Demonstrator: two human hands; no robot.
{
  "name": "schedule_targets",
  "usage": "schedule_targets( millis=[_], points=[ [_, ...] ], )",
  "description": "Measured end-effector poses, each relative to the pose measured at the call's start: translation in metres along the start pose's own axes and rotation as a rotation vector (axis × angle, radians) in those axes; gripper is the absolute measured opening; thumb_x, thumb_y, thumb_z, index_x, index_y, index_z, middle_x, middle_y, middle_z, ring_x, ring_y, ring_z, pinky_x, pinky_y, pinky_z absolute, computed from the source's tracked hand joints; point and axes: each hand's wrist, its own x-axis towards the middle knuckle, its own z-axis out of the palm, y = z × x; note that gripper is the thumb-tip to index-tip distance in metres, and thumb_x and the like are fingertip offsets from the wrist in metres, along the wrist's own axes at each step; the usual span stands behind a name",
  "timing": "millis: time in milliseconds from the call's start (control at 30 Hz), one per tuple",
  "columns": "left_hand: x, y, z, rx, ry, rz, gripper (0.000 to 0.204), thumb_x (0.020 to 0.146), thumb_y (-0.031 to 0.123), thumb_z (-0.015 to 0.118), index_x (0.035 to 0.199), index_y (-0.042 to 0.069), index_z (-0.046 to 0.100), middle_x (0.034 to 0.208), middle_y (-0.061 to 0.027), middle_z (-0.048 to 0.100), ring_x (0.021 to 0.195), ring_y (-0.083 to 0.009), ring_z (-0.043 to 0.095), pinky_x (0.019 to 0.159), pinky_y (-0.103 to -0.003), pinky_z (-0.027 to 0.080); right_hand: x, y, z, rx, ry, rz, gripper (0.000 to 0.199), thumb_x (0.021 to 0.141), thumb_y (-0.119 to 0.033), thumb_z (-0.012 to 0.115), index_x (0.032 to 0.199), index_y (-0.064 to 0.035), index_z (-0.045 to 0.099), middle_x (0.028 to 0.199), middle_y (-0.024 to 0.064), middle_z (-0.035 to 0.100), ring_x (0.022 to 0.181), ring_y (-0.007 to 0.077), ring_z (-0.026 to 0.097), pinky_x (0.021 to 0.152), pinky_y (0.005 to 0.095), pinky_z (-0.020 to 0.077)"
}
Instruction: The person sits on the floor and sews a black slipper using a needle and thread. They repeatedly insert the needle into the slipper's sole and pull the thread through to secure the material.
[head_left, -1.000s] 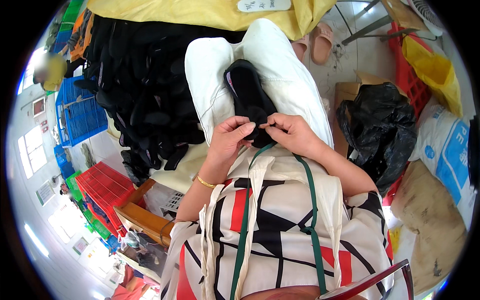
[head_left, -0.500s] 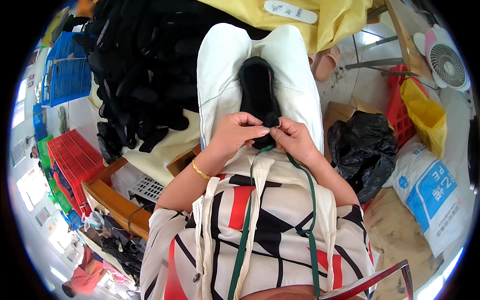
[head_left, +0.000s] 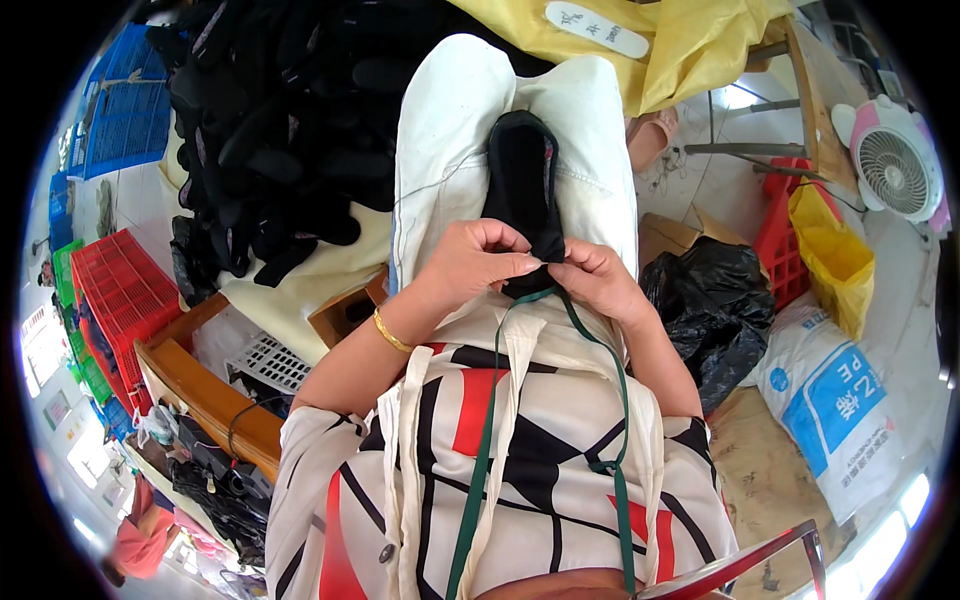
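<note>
Shoe [head_left: 521,180], black, lies at twelve o'clock; my left hand [head_left: 472,263] and right hand [head_left: 600,284] pinch its near end. Black heap [head_left: 300,130], ten o'clock.

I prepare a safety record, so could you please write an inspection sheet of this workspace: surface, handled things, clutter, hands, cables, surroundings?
Surface: white cloth over the lap.
Handled things: black shoe, lying on that cloth, lengthwise away from the body.
Clutter: heap of black footwear at left; black plastic bag at right.
Hands: left hand and right hand close together, both pinching at the shoe's near end; finer detail too small to tell.
Cables: dark cable at the wooden edge, left.
Surroundings: red crate and blue crate at left, fan at right, another person at lower left.
</note>
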Motion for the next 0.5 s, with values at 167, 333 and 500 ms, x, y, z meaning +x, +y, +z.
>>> schedule_targets(
  millis=[167, 333, 500],
  points=[
    [0.003, 0.000, -0.004, 0.027, -0.038, -0.021, 0.020, 0.081, 0.010, 0.082, 0.090, -0.001, 0.069, 0.074, -0.0019, 0.065, 0.059, -0.0062, 0.055, 0.052, -0.021, 0.044, -0.001, -0.006, 0.001, -0.001, 0.036, 0.120, 0.010, 0.100, -0.007, 0.057, 0.106, -0.0042, 0.064, 0.085, -0.0049, 0.063, 0.072, 0.0021, 0.055, 0.064, 0.0191, 0.0450],
    [0.005, 0.002, -0.005, 0.047, -0.052, -0.040, 0.020, 0.081, 0.010, 0.081, 0.091, -0.001, 0.069, 0.076, -0.0026, 0.065, 0.060, -0.0067, 0.056, 0.052, -0.021, 0.045, 0.001, 0.000, 0.010, -0.073, 0.110, 0.108, 0.003, 0.100, -0.010, 0.058, 0.098, -0.0079, 0.059, 0.071, -0.0039, 0.058, 0.059, 0.0032, 0.051, 0.053, 0.0194, 0.0417],
    [0.002, 0.002, 0.001, 0.056, -0.028, -0.023, 0.020, 0.084, 0.012, 0.079, 0.095, -0.001, 0.067, 0.080, -0.0022, 0.065, 0.065, -0.0064, 0.058, 0.056, -0.022, 0.048, 0.003, 0.002, 0.011, -0.081, 0.120, 0.101, 0.004, 0.100, -0.010, 0.057, 0.103, -0.0086, 0.056, 0.071, -0.0029, 0.059, 0.060, 0.0037, 0.052, 0.054, 0.0196, 0.0426]
  ],
)
